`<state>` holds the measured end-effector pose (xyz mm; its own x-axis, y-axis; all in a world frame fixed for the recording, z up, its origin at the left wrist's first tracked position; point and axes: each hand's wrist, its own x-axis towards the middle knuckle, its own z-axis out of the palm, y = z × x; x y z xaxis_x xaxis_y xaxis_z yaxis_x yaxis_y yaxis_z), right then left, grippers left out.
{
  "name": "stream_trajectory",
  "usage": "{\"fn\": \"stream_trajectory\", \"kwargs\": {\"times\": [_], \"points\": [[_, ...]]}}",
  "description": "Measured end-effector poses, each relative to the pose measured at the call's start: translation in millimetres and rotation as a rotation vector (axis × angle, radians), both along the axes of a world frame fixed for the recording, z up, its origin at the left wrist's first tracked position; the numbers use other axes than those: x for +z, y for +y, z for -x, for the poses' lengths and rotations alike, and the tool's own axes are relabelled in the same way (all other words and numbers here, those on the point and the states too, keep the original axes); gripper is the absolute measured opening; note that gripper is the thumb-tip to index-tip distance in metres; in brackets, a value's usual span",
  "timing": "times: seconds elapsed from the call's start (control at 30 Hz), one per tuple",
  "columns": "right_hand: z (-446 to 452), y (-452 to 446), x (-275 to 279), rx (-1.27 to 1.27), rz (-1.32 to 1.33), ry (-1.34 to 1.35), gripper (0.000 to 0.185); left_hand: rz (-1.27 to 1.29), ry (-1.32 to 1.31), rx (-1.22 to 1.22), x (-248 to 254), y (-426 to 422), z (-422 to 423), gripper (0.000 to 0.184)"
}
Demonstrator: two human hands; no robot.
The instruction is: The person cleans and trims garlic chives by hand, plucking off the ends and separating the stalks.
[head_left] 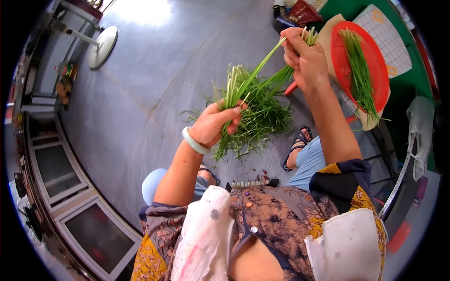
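My left hand (216, 122), with a pale bangle at its wrist, is closed round a bunch of green chives (230, 93) whose pale ends point up. My right hand (307, 58) is raised to the upper right, gripping another bunch of chives (283, 75). A few long stalks stretch from the left bunch to the fingertips of my right hand. Below both hands a loose heap of green leaves and stalks (265, 114) lies on the grey floor. To the right of my right hand, a red basin (338, 56) bears a neat bundle of chives (360, 77).
A green table (417, 75) stands at the right behind the basin, with a patterned white cloth (391, 42) on it. A plastic bag (419, 131) hangs there. Glass-fronted cabinets (61, 173) line the left side. A round white stand base (103, 47) is at upper left.
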<state>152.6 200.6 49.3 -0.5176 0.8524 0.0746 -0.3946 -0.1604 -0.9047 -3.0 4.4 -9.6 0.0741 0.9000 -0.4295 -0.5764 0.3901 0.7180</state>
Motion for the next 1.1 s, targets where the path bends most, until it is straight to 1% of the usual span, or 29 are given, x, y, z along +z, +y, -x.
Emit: {"fn": "stream_trajectory", "kwargs": {"times": [0.07, 0.13, 0.17, 0.27, 0.37, 0.47, 0.5, 0.57, 0.67, 0.7, 0.73, 0.77, 0.8, 0.83, 0.87, 0.9, 0.97, 1.07, 1.1], "points": [[-12, 17, 7, -0.066, 0.036, 0.042, 0.016, 0.04, 0.035, 0.005, -2, -1, 5, 0.022], [-24, 27, 17, -0.14, 0.068, 0.092, 0.018, 0.084, 0.083, 0.123, -15, -2, 17, 0.021], [-30, 33, 20, -0.166, 0.073, 0.112, 0.018, 0.106, 0.106, 0.187, -23, -3, 24, 0.02], [-46, 42, 25, -0.233, 0.096, 0.154, 0.019, 0.126, 0.074, 0.497, -47, -7, 44, 0.015], [-48, 43, 24, -0.233, 0.155, 0.118, 0.019, 0.122, 0.042, 0.743, -63, -11, 66, 0.013], [-51, 45, 22, -0.223, 0.15, 0.145, 0.02, 0.089, -0.046, 0.956, -69, -17, 90, 0.01], [-52, 45, 23, -0.218, 0.154, 0.16, 0.021, 0.123, -0.02, 1.054, -65, -16, 93, 0.01], [-51, 41, 25, -0.141, 0.147, 0.088, 0.02, 0.044, -0.086, 1.086, -55, -16, 97, 0.009], [-39, 27, 18, 0.011, 0.147, -0.01, 0.018, -0.069, -0.003, 0.839, -35, -12, 75, 0.008], [-32, 22, 13, 0.078, 0.15, -0.04, 0.018, -0.071, -0.001, 0.768, -24, -7, 62, 0.007], [-26, 17, 5, 0.172, 0.144, -0.057, 0.017, -0.126, 0.014, 0.616, -23, -5, 55, 0.01], [-17, 10, 2, 0.209, 0.158, -0.106, 0.017, -0.131, 0.125, 0.556, -16, -1, 42, 0.013], [-9, 0, 2, 0.245, 0.171, -0.153, 0.017, -0.106, 0.112, 0.461, -7, 2, 32, 0.015], [-2, -11, 0, 0.279, 0.185, -0.197, 0.017, -0.031, 0.153, 0.447, 3, 6, 19, 0.017], [4, -17, -2, 0.316, 0.188, -0.234, 0.016, -0.101, 0.133, 0.354, 7, 6, 13, 0.021], [9, -23, -7, 0.35, 0.186, -0.246, 0.016, -0.09, 0.088, 0.329, 13, 8, 4, 0.023], [16, -32, -16, 0.408, 0.178, -0.274, 0.016, -0.093, 0.015, 0.232, 10, 7, 2, 0.022], [24, -42, -18, 0.421, 0.202, -0.291, 0.015, -0.008, 0.067, 0.228, 16, 6, -3, 0.02], [25, -45, -18, 0.419, 0.207, -0.295, 0.015, -0.008, 0.079, 0.266, 15, 6, -4, 0.02]]}}
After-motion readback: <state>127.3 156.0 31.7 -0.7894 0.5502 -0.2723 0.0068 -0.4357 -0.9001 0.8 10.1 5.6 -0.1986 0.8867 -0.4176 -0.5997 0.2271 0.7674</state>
